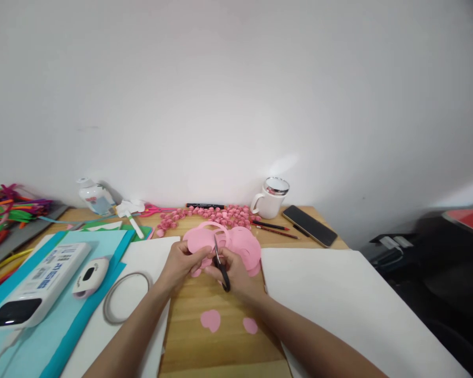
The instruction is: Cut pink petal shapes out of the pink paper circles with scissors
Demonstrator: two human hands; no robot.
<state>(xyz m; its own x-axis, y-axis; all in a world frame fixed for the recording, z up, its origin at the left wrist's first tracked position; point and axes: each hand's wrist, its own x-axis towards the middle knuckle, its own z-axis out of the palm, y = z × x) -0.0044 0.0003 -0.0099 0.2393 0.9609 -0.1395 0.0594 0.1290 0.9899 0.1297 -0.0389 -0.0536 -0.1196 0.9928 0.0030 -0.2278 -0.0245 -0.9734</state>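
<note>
My left hand [184, 261] pinches a round piece of pink paper [199, 240] by its lower edge. In my right hand [236, 270] is a pair of scissors [222, 270] with black handles, its blades pointing up against the paper's right side. A curling strip of pink paper [220, 228] arcs above the blades. Behind my right hand lie several pink paper circles [247, 245], partly covered by it. Nearer to me on the wood, a notched pink cutout [210, 320] and a smaller pink petal-shaped piece [250, 325] lie flat.
Many small rolled pink pieces [228, 214] lie along the wall. A white mug [271, 198], pencils [276, 231] and a phone [309, 226] stand or lie at back right. Leftward are a tape roll [105, 302], a power bank [43, 283], blue paper [63, 320] and a bottle [95, 197].
</note>
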